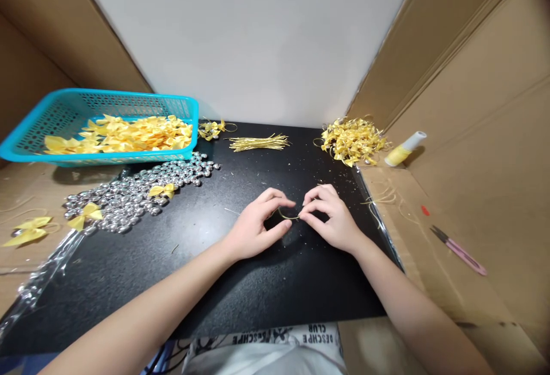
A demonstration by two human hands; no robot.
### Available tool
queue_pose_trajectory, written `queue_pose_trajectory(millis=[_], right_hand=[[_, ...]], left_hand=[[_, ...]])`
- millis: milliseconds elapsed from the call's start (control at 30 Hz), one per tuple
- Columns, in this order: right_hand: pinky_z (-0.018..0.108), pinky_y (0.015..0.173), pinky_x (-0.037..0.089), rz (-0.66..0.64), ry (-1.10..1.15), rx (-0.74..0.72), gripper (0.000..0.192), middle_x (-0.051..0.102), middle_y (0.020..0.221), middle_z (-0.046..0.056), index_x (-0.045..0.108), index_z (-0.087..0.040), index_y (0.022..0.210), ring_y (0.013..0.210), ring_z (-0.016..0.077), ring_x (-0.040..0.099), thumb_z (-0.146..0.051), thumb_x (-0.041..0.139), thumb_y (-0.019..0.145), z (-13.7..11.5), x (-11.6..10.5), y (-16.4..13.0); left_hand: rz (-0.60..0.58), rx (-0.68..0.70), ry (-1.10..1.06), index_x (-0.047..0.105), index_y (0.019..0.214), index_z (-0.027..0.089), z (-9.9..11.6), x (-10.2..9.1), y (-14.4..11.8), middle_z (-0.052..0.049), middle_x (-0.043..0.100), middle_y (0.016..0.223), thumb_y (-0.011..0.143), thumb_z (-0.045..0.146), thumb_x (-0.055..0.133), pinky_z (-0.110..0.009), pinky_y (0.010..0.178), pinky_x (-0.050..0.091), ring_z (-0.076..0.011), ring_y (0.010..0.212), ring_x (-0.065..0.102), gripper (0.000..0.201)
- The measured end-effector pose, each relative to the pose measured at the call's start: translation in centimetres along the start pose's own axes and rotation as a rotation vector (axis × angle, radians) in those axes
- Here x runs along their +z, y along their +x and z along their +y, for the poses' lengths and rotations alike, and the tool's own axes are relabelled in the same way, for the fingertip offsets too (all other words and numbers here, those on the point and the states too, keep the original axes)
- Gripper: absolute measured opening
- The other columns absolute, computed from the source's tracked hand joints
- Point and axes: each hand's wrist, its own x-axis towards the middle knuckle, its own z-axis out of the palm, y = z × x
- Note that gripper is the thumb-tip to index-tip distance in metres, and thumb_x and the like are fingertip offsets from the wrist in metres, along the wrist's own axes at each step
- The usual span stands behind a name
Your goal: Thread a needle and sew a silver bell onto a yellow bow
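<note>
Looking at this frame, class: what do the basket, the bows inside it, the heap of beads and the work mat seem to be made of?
Basket: turquoise moulded plastic, judging by its perforated walls.
Bows: probably satin ribbon, yellow with a soft sheen.
Beads: silver and mirror-bright, metal or metallised plastic; the look leaves it open.
Mat: black, matt, finely speckled, perhaps rubber or foam.

Teal basket, perhaps pink scissors
</note>
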Motion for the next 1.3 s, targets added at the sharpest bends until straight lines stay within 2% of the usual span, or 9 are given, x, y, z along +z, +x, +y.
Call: queue_pose_trajectory(millis=[67, 233, 433, 533, 633, 800, 1033, 1133, 1300], right_hand=[[0.040, 0.083, 0.045, 0.007, 0.008, -0.009, 0.013, 0.062, 0.086, 0.004, 0.068, -0.023, 0.076, 0.089, 0.0211, 0.053, -0.021, 0.063, 0.088, -0.2, 0.0, 0.0], [0.039, 0.081, 0.045, 0.058, -0.016, -0.014, 0.013, 0.062, 0.084, 0.003, 0.066, -0.023, 0.074, 0.086, 0.0204, 0.054, -0.019, 0.064, 0.087, -0.2, 0.3, -0.1], [0.038, 0.081, 0.043, 0.123, -0.080, -0.061, 0.012, 0.063, 0.083, 0.003, 0.065, -0.021, 0.074, 0.086, 0.0195, 0.053, -0.016, 0.067, 0.085, -0.2, 1.0, -0.3], [0.038, 0.082, 0.041, 0.117, -0.120, -0.117, 0.012, 0.064, 0.083, 0.002, 0.065, -0.021, 0.074, 0.087, 0.0195, 0.054, -0.016, 0.067, 0.085, -0.5, 1.3, -0.4], [0.038, 0.082, 0.040, 0.116, -0.164, -0.150, 0.012, 0.064, 0.083, 0.002, 0.065, -0.022, 0.075, 0.087, 0.0196, 0.054, -0.018, 0.065, 0.086, -0.6, 1.4, -0.6], [0.038, 0.082, 0.038, 0.114, -0.193, -0.125, 0.011, 0.064, 0.084, 0.003, 0.064, -0.021, 0.075, 0.087, 0.0199, 0.055, -0.020, 0.066, 0.086, -0.6, 1.5, -0.6], [0.038, 0.084, 0.042, 0.082, 0.061, 0.018, 0.008, 0.063, 0.087, 0.003, 0.065, -0.022, 0.082, 0.088, 0.0198, 0.056, -0.024, 0.072, 0.082, -0.1, 1.2, -0.4], [0.038, 0.085, 0.045, -0.007, 0.179, 0.079, 0.016, 0.065, 0.092, 0.004, 0.065, -0.022, 0.086, 0.092, 0.0210, 0.058, -0.028, 0.077, 0.078, 0.4, 1.1, -0.3], [0.038, 0.081, 0.046, -0.083, 0.258, 0.086, 0.012, 0.067, 0.084, 0.003, 0.066, -0.022, 0.077, 0.085, 0.0194, 0.059, -0.031, 0.070, 0.085, 0.7, 1.5, -0.2]], left_hand=[[0.007, -0.012, -0.036, 0.068, 0.113, 0.018, 0.3, 0.1, 0.0, -0.009, 0.064, 0.110, 0.088, 0.032, 0.059, -0.026, 0.072, 0.045, -0.0177, 0.091, 0.059, 0.029], [-0.152, -0.191, -0.334, 0.073, 0.077, 0.014, -0.4, 0.8, 0.1, -0.005, 0.068, 0.077, 0.087, 0.038, 0.061, -0.023, 0.060, 0.040, -0.0120, 0.066, 0.055, 0.029], [0.022, -0.403, -0.715, 0.076, 0.078, 0.014, -1.5, 1.5, 0.3, -0.002, 0.066, 0.067, 0.078, 0.044, 0.070, -0.021, 0.049, 0.027, -0.0061, 0.051, 0.037, 0.030], [0.104, -0.426, -0.635, 0.078, 0.079, 0.015, -1.3, 1.7, 0.2, -0.002, 0.065, 0.065, 0.076, 0.040, 0.071, -0.021, 0.050, 0.029, -0.0074, 0.052, 0.041, 0.027], [0.093, -0.319, -0.426, 0.080, 0.080, 0.016, -0.9, 1.7, 0.0, -0.004, 0.068, 0.070, 0.079, 0.034, 0.069, -0.022, 0.056, 0.037, -0.0106, 0.061, 0.052, 0.021], [0.041, -0.190, -0.200, 0.080, 0.082, 0.016, -0.9, 1.7, -0.2, -0.001, 0.064, 0.063, 0.083, 0.029, 0.066, -0.022, 0.053, 0.034, -0.0084, 0.054, 0.046, 0.019], [0.016, -0.247, -0.309, 0.076, 0.076, 0.013, -1.3, 1.9, 0.0, -0.002, 0.062, 0.063, 0.079, 0.034, 0.069, -0.022, 0.050, 0.030, -0.0080, 0.053, 0.042, 0.023], [0.009, -0.286, -0.396, 0.075, 0.076, 0.012, -1.5, 1.8, 0.1, -0.002, 0.060, 0.064, 0.077, 0.036, 0.069, -0.022, 0.050, 0.029, -0.0082, 0.053, 0.041, 0.024], [-0.027, -0.320, -0.469, 0.072, 0.076, 0.012, -1.8, 1.8, 0.0, 0.002, 0.050, 0.056, 0.076, 0.041, 0.071, -0.022, 0.049, 0.026, -0.0075, 0.051, 0.035, 0.029]])
